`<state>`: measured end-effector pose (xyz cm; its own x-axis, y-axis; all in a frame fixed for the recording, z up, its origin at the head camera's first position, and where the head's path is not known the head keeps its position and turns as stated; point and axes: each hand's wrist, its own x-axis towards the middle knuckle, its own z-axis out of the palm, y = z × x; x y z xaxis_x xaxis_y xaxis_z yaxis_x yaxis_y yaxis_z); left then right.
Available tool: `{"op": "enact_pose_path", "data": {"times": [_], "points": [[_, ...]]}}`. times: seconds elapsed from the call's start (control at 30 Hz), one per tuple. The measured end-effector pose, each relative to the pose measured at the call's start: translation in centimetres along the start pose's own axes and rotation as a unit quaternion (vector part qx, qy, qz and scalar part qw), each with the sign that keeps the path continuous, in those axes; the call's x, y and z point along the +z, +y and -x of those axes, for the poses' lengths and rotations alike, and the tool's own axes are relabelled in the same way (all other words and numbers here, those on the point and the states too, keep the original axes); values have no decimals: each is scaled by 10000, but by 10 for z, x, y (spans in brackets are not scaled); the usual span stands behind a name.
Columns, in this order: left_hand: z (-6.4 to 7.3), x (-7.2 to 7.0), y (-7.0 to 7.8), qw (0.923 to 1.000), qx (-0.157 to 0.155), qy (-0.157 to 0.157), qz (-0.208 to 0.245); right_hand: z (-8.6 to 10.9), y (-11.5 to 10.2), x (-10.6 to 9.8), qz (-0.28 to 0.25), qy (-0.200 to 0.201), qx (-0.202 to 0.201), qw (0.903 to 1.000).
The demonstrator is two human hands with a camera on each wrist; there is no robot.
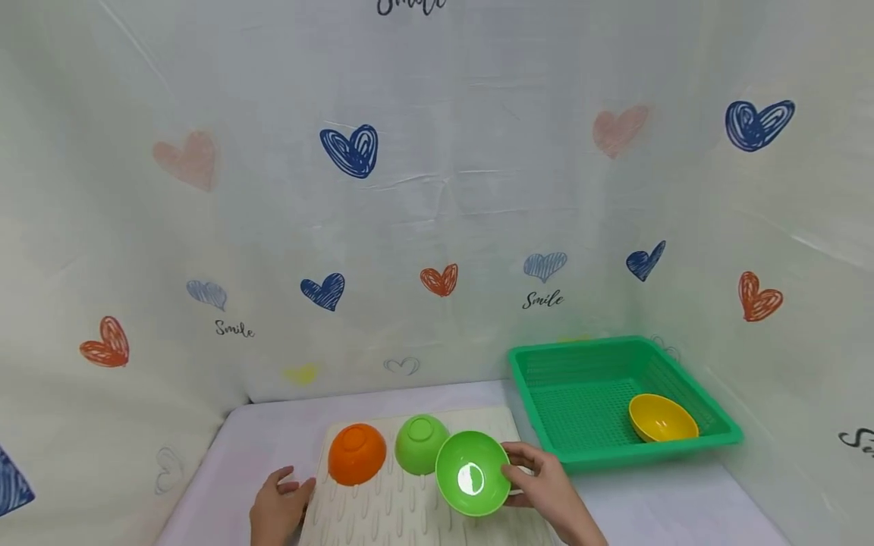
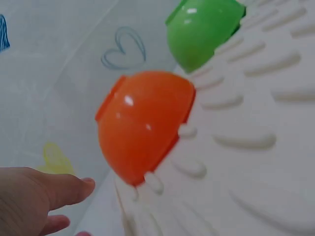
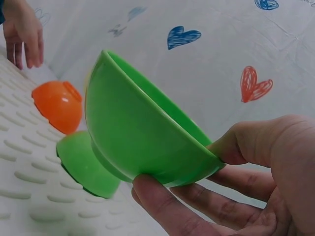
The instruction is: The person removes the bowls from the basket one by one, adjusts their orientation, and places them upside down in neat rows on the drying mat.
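My right hand (image 1: 546,485) grips a bright green bowl (image 1: 473,474) by its right rim, thumb on the rim and fingers under the side. The bowl is held above the white ridged mat (image 1: 382,516), its inside facing up toward the head camera. Behind it, a lighter green bowl (image 1: 418,447) lies upside down on the mat. An orange bowl (image 1: 356,455), also upside down, lies to the left of that one. My left hand (image 1: 278,506) is beside the mat's left edge with its fingers loosely bent, holding nothing; the left wrist view shows its thumb (image 2: 74,191) near the orange bowl.
A green plastic basket (image 1: 580,455) stands at the back right of the table, with a yellow bowl (image 1: 662,419) tilted inside it. A pale cloth (image 1: 259,432) covers the table. Behind and on both sides hangs a white curtain (image 1: 478,205) printed with hearts.
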<state>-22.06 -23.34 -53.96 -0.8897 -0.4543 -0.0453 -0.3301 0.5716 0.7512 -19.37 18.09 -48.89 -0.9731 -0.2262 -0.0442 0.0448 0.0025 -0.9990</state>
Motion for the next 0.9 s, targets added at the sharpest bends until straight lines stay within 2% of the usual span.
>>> {"op": "enact_pose_path", "data": {"times": [0.13,0.23,0.27,0.33,0.4,0.43,0.5,0.53,0.57,0.6,0.63,0.7,0.73,0.77,0.8,0.83,0.87,0.9], "points": [[22,2,30,9956,352,673,546,-1,-3,1,56,-20,-111,9999],[41,9,59,9871,612,888,1186,-1,-5,3,47,-13,-155,9999],[49,12,69,9833,646,792,1508,-1,-6,4,43,-12,-163,9999],[64,22,87,9740,708,308,2131,1,-8,4,37,3,-151,9999],[79,35,104,9603,636,-493,2672,2,-10,5,44,45,-154,9999],[85,42,109,9497,640,-943,2917,3,-11,5,40,51,-153,9999],[97,57,117,9213,642,-1913,3325,3,-13,6,30,62,-163,9998],[102,64,118,9001,643,-2397,3580,4,-14,6,19,55,-168,9998],[107,72,118,8770,582,-2875,3805,4,-15,6,2,36,-169,9998],[111,79,116,8507,472,-3341,4031,5,-16,6,-27,10,-167,9999],[114,86,114,8210,313,-3779,4268,5,-16,6,-52,-23,-159,9999],[121,97,109,7652,-185,-4417,4680,6,-16,6,-100,-99,-142,9998],[123,102,107,7429,-416,-4623,4823,7,-16,5,-121,-146,-129,9997],[125,106,105,7266,-645,-4746,4926,8,-15,5,-140,-188,-122,9997],[126,109,103,7147,-765,-4786,5043,8,-15,5,-158,-229,-114,9995],[127,111,102,7085,-790,-4755,5155,8,-15,5,-162,-273,-102,9994],[127,112,100,7092,-767,-4689,5208,8,-14,5,-182,-321,-90,9993],[127,112,99,7136,-740,-4607,5226,8,-14,5,-210,-362,-64,9991]]}}
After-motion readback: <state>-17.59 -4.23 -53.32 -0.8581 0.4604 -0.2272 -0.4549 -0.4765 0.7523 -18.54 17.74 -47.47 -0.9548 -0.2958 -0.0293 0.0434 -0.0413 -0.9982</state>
